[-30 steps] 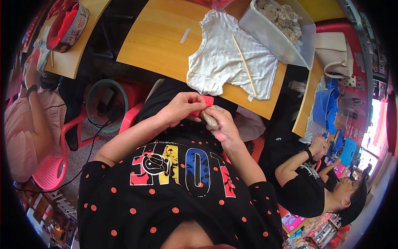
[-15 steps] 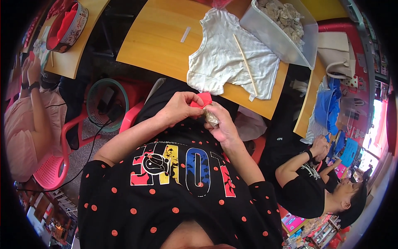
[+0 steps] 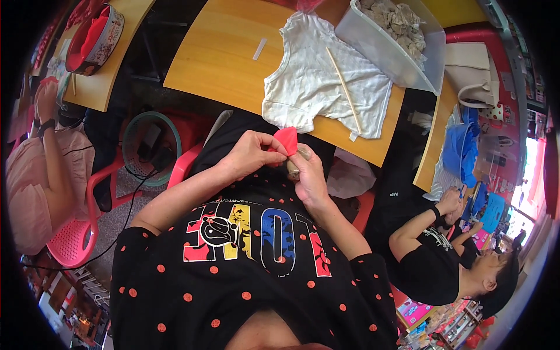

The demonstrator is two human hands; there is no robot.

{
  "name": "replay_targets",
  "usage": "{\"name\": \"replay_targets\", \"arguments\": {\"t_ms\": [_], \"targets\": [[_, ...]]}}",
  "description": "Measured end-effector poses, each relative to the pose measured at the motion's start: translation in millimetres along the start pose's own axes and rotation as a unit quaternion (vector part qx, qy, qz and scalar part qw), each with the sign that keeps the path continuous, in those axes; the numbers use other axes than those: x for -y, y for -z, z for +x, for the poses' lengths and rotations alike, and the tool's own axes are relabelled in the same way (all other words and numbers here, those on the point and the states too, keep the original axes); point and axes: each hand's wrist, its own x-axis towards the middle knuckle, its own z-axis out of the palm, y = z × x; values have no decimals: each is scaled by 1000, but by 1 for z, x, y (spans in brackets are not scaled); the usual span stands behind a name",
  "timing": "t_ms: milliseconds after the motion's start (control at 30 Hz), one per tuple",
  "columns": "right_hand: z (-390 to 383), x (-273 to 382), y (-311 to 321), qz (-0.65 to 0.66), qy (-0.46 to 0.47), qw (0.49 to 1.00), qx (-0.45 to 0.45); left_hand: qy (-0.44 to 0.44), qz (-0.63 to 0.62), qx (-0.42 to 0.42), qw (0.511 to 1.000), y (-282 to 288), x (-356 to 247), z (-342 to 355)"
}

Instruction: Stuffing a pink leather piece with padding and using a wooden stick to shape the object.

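Note:
In front of my chest, my left hand (image 3: 254,150) pinches the lower left edge of a thin, soft red piece (image 3: 286,141), which could be cloth or rubber. My right hand (image 3: 310,176) is closed around a small greyish-brown packet (image 3: 292,170) with a shiny wrapping. The right thumb presses at the lower edge of the red piece, where it meets the top of the packet. My fingers hide most of the packet and part of the red edge. Beyond both hands, a white sleeveless shirt (image 3: 318,70) lies spread on the wooden table (image 3: 219,52).
On the shirt rests a thin wooden stick (image 3: 345,93); left of it is a white strip (image 3: 259,49). A clear bin (image 3: 379,55) of similar packets stands far right. A round tin (image 3: 105,44) holds red pieces. Co-workers sit at both sides, one beside a blue-filled tub (image 3: 458,151).
The red piece stands taller and more spread out above my fingers. My right hand has turned slightly, its thumb now against the red piece, and less of the packet shows.

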Motion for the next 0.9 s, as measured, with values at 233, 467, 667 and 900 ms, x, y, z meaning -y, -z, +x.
{"name": "replay_targets", "arguments": {"t_ms": [233, 467, 667, 900], "targets": [[0, 0, -3, -90, 134, 986, 50, -69, -169, -16, 983, 0, 7, 4], [-5, 11, -13, -269, 214, 939, 7, 70, -221, 24, 973, 1, 12, 9], [1, 10, 0, -231, 137, 963, 33, 108, -329, 15, 938, -4, 13, 3], [-3, 14, -8, -89, 120, 988, 31, 36, -344, -63, 936, -12, 14, 3]]}}
